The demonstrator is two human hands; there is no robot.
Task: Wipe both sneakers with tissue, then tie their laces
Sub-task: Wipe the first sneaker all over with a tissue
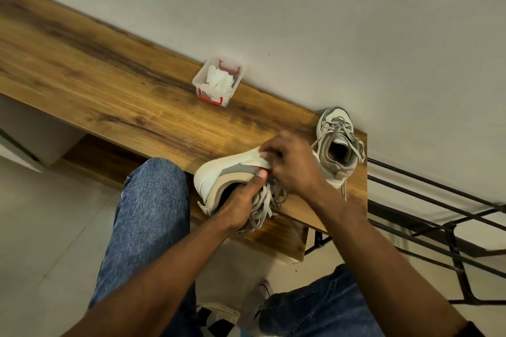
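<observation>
**Head view: sneaker tipped on its side near the tabletop edge, wipe in hand**

Head view, and starting at the left, your tissue tub (218,81) sits back by the wall, well apart from the action, white tissue (219,80) bunched inside it. Moving in, your left hand (241,201) has its fingers down inside the collar of the near sneaker (223,175), thumb clamped over the side, holding it tilted on the tabletop (109,85). That shoe is close to the front edge, so a hard push could slide it off onto the floor.

Your right hand (291,164) has its fingers curled against the sneaker's upper. There looks to be something white under them, but I cannot tell tissue from shoe. If it is thin tissue, it may shred.

Watch the loose laces (262,206) dangling beside your left wrist; they could snag your fingers. Far right, the second sneaker (338,142) stands upright, laces untied, close to the tabletop's end, where a stray elbow could knock it.
</observation>
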